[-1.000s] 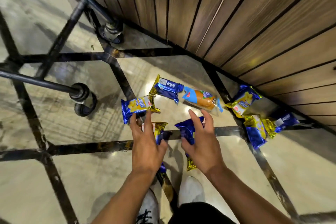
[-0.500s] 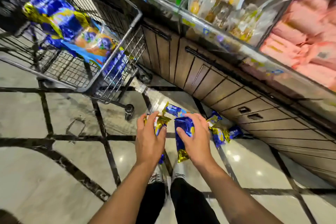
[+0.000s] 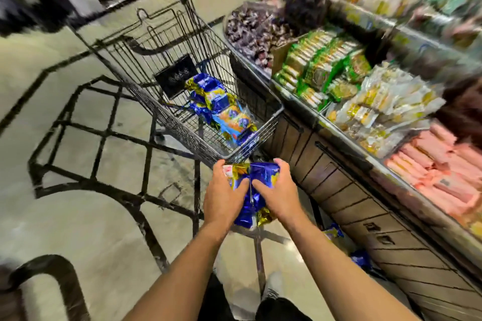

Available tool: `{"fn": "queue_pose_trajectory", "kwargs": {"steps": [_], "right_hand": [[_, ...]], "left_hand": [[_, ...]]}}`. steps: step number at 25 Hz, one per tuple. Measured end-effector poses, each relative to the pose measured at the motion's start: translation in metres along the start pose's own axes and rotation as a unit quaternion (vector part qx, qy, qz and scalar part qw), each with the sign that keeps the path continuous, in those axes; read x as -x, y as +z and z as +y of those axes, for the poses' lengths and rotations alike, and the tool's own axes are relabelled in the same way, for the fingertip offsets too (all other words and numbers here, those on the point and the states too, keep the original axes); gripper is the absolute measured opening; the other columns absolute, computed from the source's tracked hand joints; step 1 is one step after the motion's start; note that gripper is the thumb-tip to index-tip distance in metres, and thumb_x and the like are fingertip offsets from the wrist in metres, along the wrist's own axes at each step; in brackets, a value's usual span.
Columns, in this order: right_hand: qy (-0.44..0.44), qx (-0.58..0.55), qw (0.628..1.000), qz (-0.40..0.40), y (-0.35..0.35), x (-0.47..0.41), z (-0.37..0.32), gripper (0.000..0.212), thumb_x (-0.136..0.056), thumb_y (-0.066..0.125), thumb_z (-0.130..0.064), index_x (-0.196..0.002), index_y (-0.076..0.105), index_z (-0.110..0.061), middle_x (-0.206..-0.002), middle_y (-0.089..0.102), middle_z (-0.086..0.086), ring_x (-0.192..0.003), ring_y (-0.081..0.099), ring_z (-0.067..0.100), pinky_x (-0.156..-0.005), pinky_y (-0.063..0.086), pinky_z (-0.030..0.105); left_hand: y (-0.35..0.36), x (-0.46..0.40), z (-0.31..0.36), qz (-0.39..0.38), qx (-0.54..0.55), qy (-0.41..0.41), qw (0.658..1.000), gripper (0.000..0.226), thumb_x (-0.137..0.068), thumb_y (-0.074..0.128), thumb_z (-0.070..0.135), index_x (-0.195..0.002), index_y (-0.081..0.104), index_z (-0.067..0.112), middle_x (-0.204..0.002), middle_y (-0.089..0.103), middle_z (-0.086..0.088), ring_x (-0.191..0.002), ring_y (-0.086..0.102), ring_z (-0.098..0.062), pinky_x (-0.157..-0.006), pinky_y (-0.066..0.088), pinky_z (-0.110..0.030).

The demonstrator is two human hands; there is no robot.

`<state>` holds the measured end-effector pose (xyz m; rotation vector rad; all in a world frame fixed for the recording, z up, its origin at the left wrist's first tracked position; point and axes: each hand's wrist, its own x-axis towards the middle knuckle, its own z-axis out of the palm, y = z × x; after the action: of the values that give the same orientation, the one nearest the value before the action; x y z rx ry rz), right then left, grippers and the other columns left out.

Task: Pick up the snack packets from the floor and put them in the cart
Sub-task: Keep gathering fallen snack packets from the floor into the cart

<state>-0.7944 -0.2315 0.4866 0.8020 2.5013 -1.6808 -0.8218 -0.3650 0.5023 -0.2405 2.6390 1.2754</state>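
My left hand (image 3: 224,198) and my right hand (image 3: 277,194) each grip blue and gold snack packets (image 3: 254,177), held together just in front of the near rim of the wire shopping cart (image 3: 250,150). Several blue, gold and orange packets (image 3: 221,107) lie inside the cart's basket. Two blue packets (image 3: 361,259) still lie on the floor by the cabinet base at the right, near my right forearm.
A shelf unit (image 3: 365,164) with wooden drawers runs along the right, its trays full of green, yellow and pink packaged goods. The marble floor (image 3: 78,216) with black inlay lines spreads to the left. My shoes show at the bottom.
I have risen from the floor with the packets in both hands, and the view has swung up to the cart. My hands now hold the packets at the cart's near rim.
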Motion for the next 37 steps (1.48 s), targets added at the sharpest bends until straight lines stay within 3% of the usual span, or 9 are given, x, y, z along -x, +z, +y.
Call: {"fn": "queue_pose_trajectory", "kwargs": {"steps": [4, 8, 13, 16, 18, 22, 26, 33, 37], "right_hand": [[0.005, 0.012, 1.000, 0.026, 0.040, -0.012, -0.038, 0.065, -0.079, 0.078, -0.025, -0.132, 0.041, -0.020, -0.091, 0.056, -0.015, -0.081, 0.057, 0.007, -0.073, 0.039, 0.022], [0.025, 0.031, 0.997, 0.067, 0.095, -0.033, -0.079, 0.059, -0.083, 0.069, -0.036, -0.132, 0.039, -0.023, -0.101, 0.064, -0.003, -0.095, 0.063, 0.022, -0.076, 0.043, 0.029], [0.037, 0.020, 0.996, 0.084, 0.152, -0.066, -0.125, 0.059, -0.085, 0.070, -0.033, -0.135, 0.040, -0.020, -0.106, 0.060, -0.003, -0.091, 0.055, 0.015, -0.075, 0.036, 0.024], [0.028, 0.030, 0.995, 0.095, 0.170, -0.087, -0.142, 0.056, -0.083, 0.071, -0.034, -0.131, 0.043, -0.025, -0.106, 0.061, -0.007, -0.095, 0.060, 0.016, -0.079, 0.042, 0.028], [0.025, 0.034, 0.994, 0.105, 0.179, -0.106, -0.154, 0.056, -0.083, 0.071, -0.035, -0.130, 0.042, -0.027, -0.107, 0.062, -0.007, -0.098, 0.062, 0.018, -0.083, 0.047, 0.032], [0.034, 0.024, 0.992, 0.115, 0.192, -0.153, -0.169, 0.063, -0.084, 0.071, -0.034, -0.137, 0.040, -0.020, -0.110, 0.057, -0.005, -0.099, 0.057, 0.017, -0.082, 0.041, 0.028], [0.054, 0.011, 0.992, 0.115, 0.204, -0.212, -0.180, 0.073, -0.079, 0.069, -0.044, -0.140, 0.038, -0.018, -0.126, 0.060, 0.004, -0.115, 0.057, 0.027, -0.097, 0.046, 0.040], [0.080, 0.002, 0.986, 0.144, 0.212, -0.285, -0.197, 0.075, -0.085, 0.070, -0.038, -0.147, 0.034, -0.014, -0.135, 0.054, 0.004, -0.122, 0.051, 0.023, -0.100, 0.038, 0.035], [0.120, -0.001, 0.980, 0.158, 0.234, -0.336, -0.205, 0.072, -0.087, 0.069, -0.038, -0.144, 0.034, -0.014, -0.129, 0.057, 0.005, -0.118, 0.054, 0.024, -0.091, 0.040, 0.032]], "left_hand": [[-0.045, -0.042, -0.016, 0.005, -0.009, -0.003, 1.000, 0.068, -0.082, 0.073, 0.042, -0.137, 0.037, 0.030, -0.116, 0.067, 0.000, -0.103, 0.064, -0.027, -0.084, 0.052, -0.037], [-0.092, -0.097, -0.037, 0.007, -0.013, 0.019, 1.000, 0.071, -0.080, 0.074, 0.044, -0.138, 0.035, 0.030, -0.120, 0.065, -0.005, -0.108, 0.062, -0.030, -0.086, 0.051, -0.039], [-0.142, -0.166, -0.048, 0.002, -0.012, 0.049, 0.999, 0.069, -0.079, 0.073, 0.045, -0.136, 0.037, 0.032, -0.115, 0.066, -0.006, -0.103, 0.063, -0.030, -0.086, 0.053, -0.040], [-0.161, -0.203, -0.044, 0.004, -0.017, 0.060, 0.998, 0.067, -0.078, 0.075, 0.045, -0.132, 0.038, 0.033, -0.112, 0.066, -0.003, -0.098, 0.063, -0.026, -0.082, 0.053, -0.039], [-0.166, -0.230, -0.038, 0.002, -0.028, 0.067, 0.997, 0.067, -0.078, 0.075, 0.046, -0.132, 0.037, 0.033, -0.114, 0.066, -0.001, -0.098, 0.064, -0.026, -0.081, 0.054, -0.039], [-0.164, -0.283, -0.022, -0.011, -0.063, 0.069, 0.996, 0.072, -0.079, 0.074, 0.048, -0.136, 0.034, 0.032, -0.116, 0.064, 0.002, -0.100, 0.063, -0.024, -0.082, 0.053, -0.037], [-0.156, -0.338, -0.003, -0.016, -0.083, 0.067, 0.994, 0.070, -0.078, 0.074, 0.047, -0.134, 0.035, 0.030, -0.116, 0.065, 0.002, -0.100, 0.063, -0.023, -0.083, 0.054, -0.039], [-0.146, -0.434, 0.033, -0.039, -0.115, 0.084, 0.989, 0.077, -0.075, 0.072, 0.051, -0.137, 0.033, 0.026, -0.116, 0.067, -0.001, -0.102, 0.066, -0.026, -0.086, 0.055, -0.045], [-0.139, -0.508, 0.041, -0.070, -0.129, 0.099, 0.984, 0.072, -0.080, 0.075, 0.045, -0.136, 0.035, 0.022, -0.118, 0.066, -0.002, -0.105, 0.065, -0.026, -0.089, 0.052, -0.038]]}}
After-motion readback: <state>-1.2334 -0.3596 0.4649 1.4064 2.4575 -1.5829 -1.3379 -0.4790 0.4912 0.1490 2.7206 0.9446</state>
